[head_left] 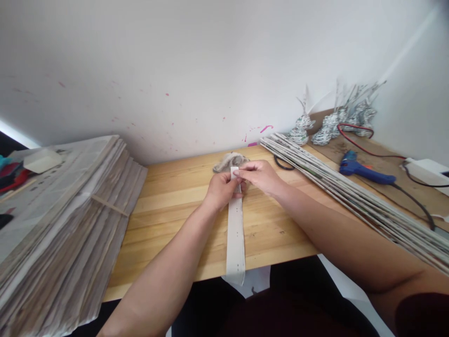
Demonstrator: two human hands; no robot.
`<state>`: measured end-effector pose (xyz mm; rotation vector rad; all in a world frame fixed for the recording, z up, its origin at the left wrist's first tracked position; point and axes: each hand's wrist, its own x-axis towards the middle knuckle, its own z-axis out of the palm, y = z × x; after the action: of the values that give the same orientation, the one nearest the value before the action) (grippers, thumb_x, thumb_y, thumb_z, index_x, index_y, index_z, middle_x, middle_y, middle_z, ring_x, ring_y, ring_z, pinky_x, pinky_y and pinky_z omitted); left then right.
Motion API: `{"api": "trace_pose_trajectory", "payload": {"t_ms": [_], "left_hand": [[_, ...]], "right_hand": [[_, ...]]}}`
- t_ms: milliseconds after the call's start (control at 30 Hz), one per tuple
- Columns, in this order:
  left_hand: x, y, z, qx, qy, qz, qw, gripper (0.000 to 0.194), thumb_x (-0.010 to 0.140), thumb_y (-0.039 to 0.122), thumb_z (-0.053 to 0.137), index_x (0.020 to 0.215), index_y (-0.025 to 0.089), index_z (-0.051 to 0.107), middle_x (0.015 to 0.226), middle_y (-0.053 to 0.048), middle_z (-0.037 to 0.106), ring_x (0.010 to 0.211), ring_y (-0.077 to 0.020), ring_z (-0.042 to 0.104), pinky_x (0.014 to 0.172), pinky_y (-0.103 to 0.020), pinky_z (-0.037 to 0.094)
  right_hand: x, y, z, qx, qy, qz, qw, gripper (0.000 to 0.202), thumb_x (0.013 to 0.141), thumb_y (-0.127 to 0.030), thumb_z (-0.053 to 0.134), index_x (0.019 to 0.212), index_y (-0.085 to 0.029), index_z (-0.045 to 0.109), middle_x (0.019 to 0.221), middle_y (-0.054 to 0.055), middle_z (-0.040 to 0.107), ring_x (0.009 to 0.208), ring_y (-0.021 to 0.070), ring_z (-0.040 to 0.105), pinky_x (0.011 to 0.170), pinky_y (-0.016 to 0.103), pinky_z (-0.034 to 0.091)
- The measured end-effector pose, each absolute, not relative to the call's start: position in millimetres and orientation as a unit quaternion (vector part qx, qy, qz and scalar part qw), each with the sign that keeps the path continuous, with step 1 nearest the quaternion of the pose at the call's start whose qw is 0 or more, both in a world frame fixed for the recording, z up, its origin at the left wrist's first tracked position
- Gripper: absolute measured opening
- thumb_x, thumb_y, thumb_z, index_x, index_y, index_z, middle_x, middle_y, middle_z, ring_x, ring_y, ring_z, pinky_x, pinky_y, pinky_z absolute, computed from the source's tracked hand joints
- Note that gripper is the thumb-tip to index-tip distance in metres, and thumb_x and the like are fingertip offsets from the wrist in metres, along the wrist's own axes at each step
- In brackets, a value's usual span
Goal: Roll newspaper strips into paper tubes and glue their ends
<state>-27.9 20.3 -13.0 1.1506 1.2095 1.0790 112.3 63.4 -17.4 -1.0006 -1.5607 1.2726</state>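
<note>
A long white paper strip (235, 234) with small dark marks along one edge runs toward me over the table, and its near end hangs past the front edge. My left hand (222, 189) is closed around the strip near its far end. The fingers of my right hand (258, 175) pinch the strip's far tip from the right, close against my left hand. Just behind both hands lies a crumpled grey-beige cloth (228, 161), partly hidden by them.
A thick stack of newspaper (87, 224) fills the left side, with small items on top. To the right lie a bundle of rolled paper sticks (336, 192), a blue glue gun (366, 171) on cardboard (396, 192), and several woven paper figures (300, 131) by the wall.
</note>
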Motion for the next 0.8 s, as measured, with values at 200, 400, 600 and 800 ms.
{"api": "trace_pose_trajectory", "payload": {"t_ms": [200, 400, 600, 800], "left_hand": [[-26.3, 18.2, -10.8, 0.454, 0.47, 0.468, 0.595, 0.013, 0.076, 0.025, 0.075, 0.079, 0.013, 0.073, 0.075, -0.005, 0.069, 0.069, -0.0139, 0.065, 0.061, -0.026, 0.056], [-27.2, 16.1, -9.4, 0.441, 0.468, 0.458, 0.613, 0.02, 0.069, 0.016, 0.079, 0.088, 0.013, 0.074, 0.077, -0.005, 0.07, 0.069, -0.0131, 0.065, 0.058, -0.022, 0.054], [-24.9, 13.6, -8.2, 0.444, 0.475, 0.439, 0.62, 0.014, 0.077, 0.018, 0.071, 0.091, 0.015, 0.073, 0.086, -0.006, 0.073, 0.073, -0.014, 0.067, 0.056, -0.021, 0.052], [-21.1, 12.0, -9.6, 0.426, 0.469, 0.453, 0.627, 0.021, 0.073, 0.024, 0.078, 0.089, 0.013, 0.072, 0.087, -0.007, 0.073, 0.072, -0.014, 0.068, 0.061, -0.023, 0.056]], "right_hand": [[110.8, 61.6, -12.4, -0.417, -0.575, 0.545, 0.446, 0.024, 0.065, -0.035, 0.081, 0.067, -0.015, 0.068, 0.056, -0.001, 0.062, 0.048, 0.0086, 0.05, 0.046, 0.023, 0.038], [109.7, 56.5, -2.9, -0.433, -0.534, 0.587, 0.428, 0.026, 0.065, -0.032, 0.083, 0.063, -0.016, 0.063, 0.05, -0.002, 0.058, 0.039, 0.0072, 0.047, 0.038, 0.022, 0.036], [110.3, 57.4, -5.7, -0.434, -0.517, 0.606, 0.421, 0.031, 0.064, -0.036, 0.085, 0.064, -0.017, 0.06, 0.05, -0.002, 0.059, 0.039, 0.008, 0.048, 0.036, 0.021, 0.037], [111.3, 58.2, -5.7, -0.427, -0.501, 0.619, 0.428, 0.033, 0.064, -0.035, 0.085, 0.063, -0.017, 0.058, 0.048, -0.003, 0.056, 0.037, 0.0068, 0.045, 0.034, 0.021, 0.034]]}}
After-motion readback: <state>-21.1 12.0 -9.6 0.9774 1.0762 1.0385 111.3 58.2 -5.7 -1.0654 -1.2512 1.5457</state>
